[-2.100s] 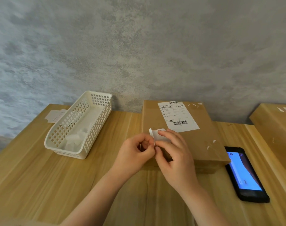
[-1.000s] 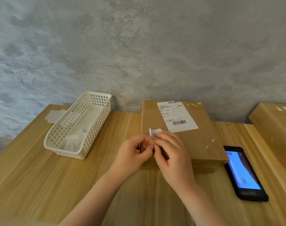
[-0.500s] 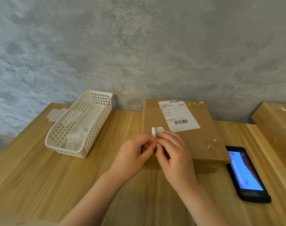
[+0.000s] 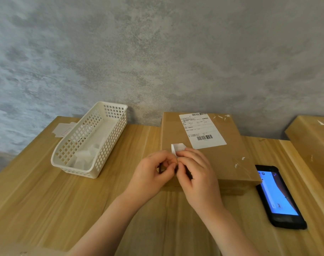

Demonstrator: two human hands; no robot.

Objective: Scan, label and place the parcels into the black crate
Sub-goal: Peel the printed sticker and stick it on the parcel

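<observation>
Two hands work one small label over the parcel.
The left hand (image 4: pixel 153 170) and right hand (image 4: pixel 196 172) both pinch the small white label (image 4: pixel 177 147), held just above the near left corner of the brown parcel (image 4: pixel 218 163) lying on the wooden table (image 4: pixel 46 200). The peel likely goes best slowly from one corner, keeping the sticker flat, then pressing it down clear of the shipping label (image 4: pixel 201 131). No black crate is visible.
</observation>
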